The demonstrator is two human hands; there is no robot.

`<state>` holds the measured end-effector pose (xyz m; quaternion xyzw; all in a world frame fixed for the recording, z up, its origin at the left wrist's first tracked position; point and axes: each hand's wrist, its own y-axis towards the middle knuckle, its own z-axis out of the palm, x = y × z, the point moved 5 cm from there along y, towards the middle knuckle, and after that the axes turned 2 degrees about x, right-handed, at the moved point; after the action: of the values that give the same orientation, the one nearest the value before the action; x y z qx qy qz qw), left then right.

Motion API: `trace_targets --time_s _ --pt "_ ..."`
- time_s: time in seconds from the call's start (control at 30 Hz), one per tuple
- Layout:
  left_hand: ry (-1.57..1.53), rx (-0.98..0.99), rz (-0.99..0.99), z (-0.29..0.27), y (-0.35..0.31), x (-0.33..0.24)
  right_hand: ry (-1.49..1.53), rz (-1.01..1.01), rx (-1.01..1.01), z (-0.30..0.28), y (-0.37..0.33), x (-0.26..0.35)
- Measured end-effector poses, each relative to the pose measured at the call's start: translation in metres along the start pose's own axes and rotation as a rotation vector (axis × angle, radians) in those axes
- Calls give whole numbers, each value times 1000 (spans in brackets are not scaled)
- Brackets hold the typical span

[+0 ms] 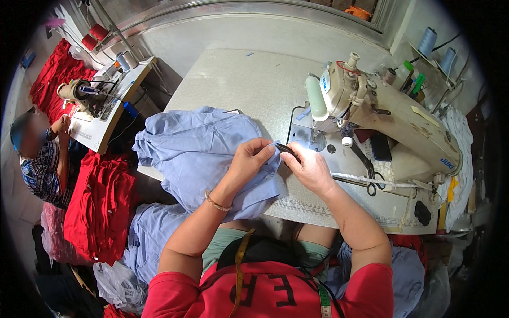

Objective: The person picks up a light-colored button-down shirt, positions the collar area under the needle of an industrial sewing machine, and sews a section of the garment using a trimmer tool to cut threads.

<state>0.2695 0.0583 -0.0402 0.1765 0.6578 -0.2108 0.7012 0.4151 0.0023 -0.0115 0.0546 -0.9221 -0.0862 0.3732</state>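
The pale blue garment [196, 146] is spread in loose folds over the left part of the table [228, 74], with some cloth draped past the near edge. A bit of it is pinched narrowly by the left hand [252, 158]. A small black tool [285, 149], apparently thread snips, is gripped in the right hand [310, 169]; whether its blades are parted cannot be told. The 2 hands are held close together towards the near edge, left of the sewing machine [395, 108].

If a trim is in hand, the pinched bit should be kept taut, and the blades laid flat along it so that no sound cloth is nicked. The tips are best pointed away from the left hand. The garment's bulk should be left supported on the table, so that the pinch is not dragged by its weight.
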Motion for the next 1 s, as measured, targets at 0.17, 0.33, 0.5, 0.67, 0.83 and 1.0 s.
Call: trace_targets --time_s 0.17,0.33,0.5,0.67,0.83,1.0 --pt "5 9 -6 0 -1 -3 -70 -38 -13 -1 0 3" --pt "1 17 12 -1 -1 -1 -54 -43 -64 1 0 -1" --pt "27 -35 58 -2 2 6 564 76 -63 4 6 -17" --pt "242 -35 202 1 4 7 808 167 -14 13 5 -20" --pt "263 -188 199 -6 6 -2 816 169 5 13 4 -22" --pt "178 -407 237 -27 0 -3 803 112 -22 16 10 -15"
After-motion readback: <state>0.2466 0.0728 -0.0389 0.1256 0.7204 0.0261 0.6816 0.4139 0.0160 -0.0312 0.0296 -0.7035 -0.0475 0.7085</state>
